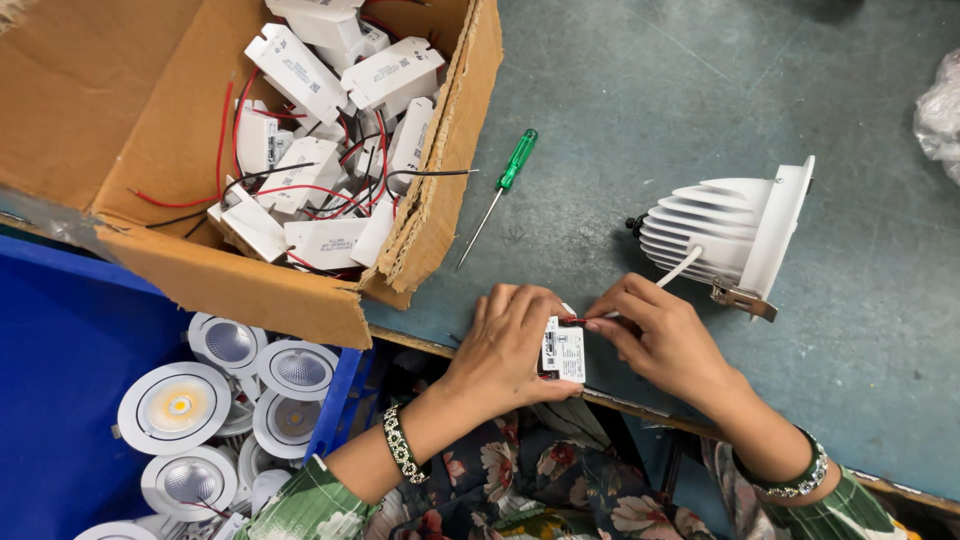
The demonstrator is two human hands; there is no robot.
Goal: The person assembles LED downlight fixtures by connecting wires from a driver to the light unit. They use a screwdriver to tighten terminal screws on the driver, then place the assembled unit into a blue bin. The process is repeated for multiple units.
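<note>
Grey-green workbench (640, 90) underneath; left hand (505, 345) grips white driver module (564, 350) steady at bench edge; right hand (655, 335) pinches red wire (574, 320) at its top; white finned downlight (735, 235) tipped sideways close by, lead within reach.

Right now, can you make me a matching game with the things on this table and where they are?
Things:
1. screwdriver with the green handle
2. small white box with wires
3. white finned lamp
4. round lamps with shiny faces

Places:
A. in the blue bin
B. lying on its side on the grey-green table, right of the hands
C. held between the left hand and right hand
D. on the table beside the cardboard box

Pairs: 1-D, 2-C, 3-B, 4-A
</note>
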